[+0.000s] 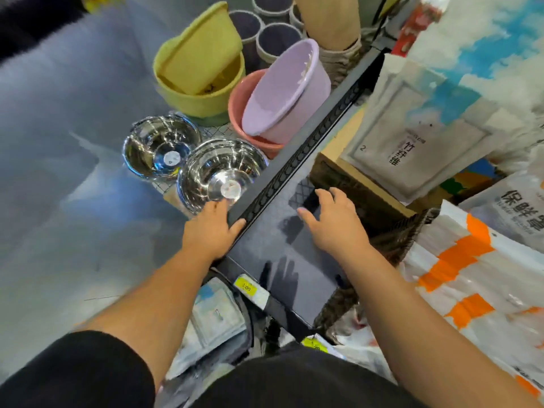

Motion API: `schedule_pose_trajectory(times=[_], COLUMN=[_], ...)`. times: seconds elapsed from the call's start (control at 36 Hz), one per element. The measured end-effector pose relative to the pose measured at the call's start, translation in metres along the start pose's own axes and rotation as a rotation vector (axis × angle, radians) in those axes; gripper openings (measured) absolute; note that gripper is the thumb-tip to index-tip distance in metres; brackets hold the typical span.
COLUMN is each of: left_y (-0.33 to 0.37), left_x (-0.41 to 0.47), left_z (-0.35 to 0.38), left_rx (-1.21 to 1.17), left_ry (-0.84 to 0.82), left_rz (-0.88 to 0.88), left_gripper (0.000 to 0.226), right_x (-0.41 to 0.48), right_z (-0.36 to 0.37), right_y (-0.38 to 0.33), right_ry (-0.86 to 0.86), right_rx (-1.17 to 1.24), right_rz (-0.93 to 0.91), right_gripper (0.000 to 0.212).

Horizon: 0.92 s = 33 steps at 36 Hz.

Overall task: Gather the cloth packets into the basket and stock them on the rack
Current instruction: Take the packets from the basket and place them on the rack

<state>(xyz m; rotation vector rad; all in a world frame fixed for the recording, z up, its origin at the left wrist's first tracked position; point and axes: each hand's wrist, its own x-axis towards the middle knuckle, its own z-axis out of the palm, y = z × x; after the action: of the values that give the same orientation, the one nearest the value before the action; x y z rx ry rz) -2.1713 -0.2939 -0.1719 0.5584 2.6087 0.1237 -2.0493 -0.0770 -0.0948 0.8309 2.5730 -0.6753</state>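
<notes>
1. Nearest the lens, a black sleeve (pixel 73 375) is covering the left arm, and both bare forearms are reaching forward over the rack.
2. The left grip (pixel 212 228) is lying open and holding nothing. Its thumb is hooking over the front edge of the dark shelf (pixel 265 260), and its fingers are stretching past that edge towards a steel bowl (pixel 220 178).
3. The right grip (pixel 332 222) is likewise open and empty, with the fingers spread and lightly bent and the fingertips touching the bare middle of the shelf.
4. Further out, one cloth packet (pixel 412 136) is standing tilted at the back right of the shelf, seemingly propped on a cardboard box (pixel 353 187).
5. More packets (pixel 217 313) are lying below the shelf's front edge, in what seems to be the basket (pixel 249 328). Blur is making its rim hard to read.
6. The step in hand looks like stocking, with both hands sizing up the free patch of shelf before the next packet comes up.
7. To do it well, the left grip should be steadying the front edge while the right one is lifting a single packet by its top. That packet should go upright beside the propped one, label outward, fully behind the front edge.
8. The left fingers are passing close to the steel bowl, so any sweep downward should be going slowly.
</notes>
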Motion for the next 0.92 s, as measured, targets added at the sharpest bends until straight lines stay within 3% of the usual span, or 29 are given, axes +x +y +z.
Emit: schedule_pose_trajectory(times=[0.08,0.19,0.28,0.42,0.5,0.69,0.92], left_y=[-0.036,-0.092,-0.138,-0.206,-0.245,-0.313,-0.361], left_x=[-0.031,-0.077,-0.112,-0.172,-0.208,-0.264,-0.267], left_z=[-0.003,-0.013,-0.013,-0.003,0.020,0.100,0.216], left_rx=[0.065,0.084,0.030,-0.005,-0.003,-0.087,-0.152], left_ry=[0.026,0.122,0.179,0.258,0.322,0.242,0.109], left_rz=[-0.037,-0.018,-0.126,-0.271,-0.355,-0.464,-0.486], left_gripper=[0.076,0.072,0.073,0.074,0.076,0.073,0.069], right_x=[-0.007,-0.016,-0.029,-0.051,-0.059,-0.075,-0.057], right_z=[0.012,0.039,0.063,0.111,0.143,0.231,0.354], right_y=[-0.023,-0.064,-0.098,-0.151,-0.176,-0.210,-0.189], right_ry=[-0.004,-0.006,-0.001,0.165,0.141,-0.035,-0.297], right_rx=[-0.066,-0.172,-0.239,-0.361,-0.449,-0.626,-0.717], right_rz=[-0.115,-0.266,-0.407,-0.730,-0.855,-0.908,-0.822], right_gripper=[0.066,0.073,0.070,0.053,0.055,0.058,0.064])
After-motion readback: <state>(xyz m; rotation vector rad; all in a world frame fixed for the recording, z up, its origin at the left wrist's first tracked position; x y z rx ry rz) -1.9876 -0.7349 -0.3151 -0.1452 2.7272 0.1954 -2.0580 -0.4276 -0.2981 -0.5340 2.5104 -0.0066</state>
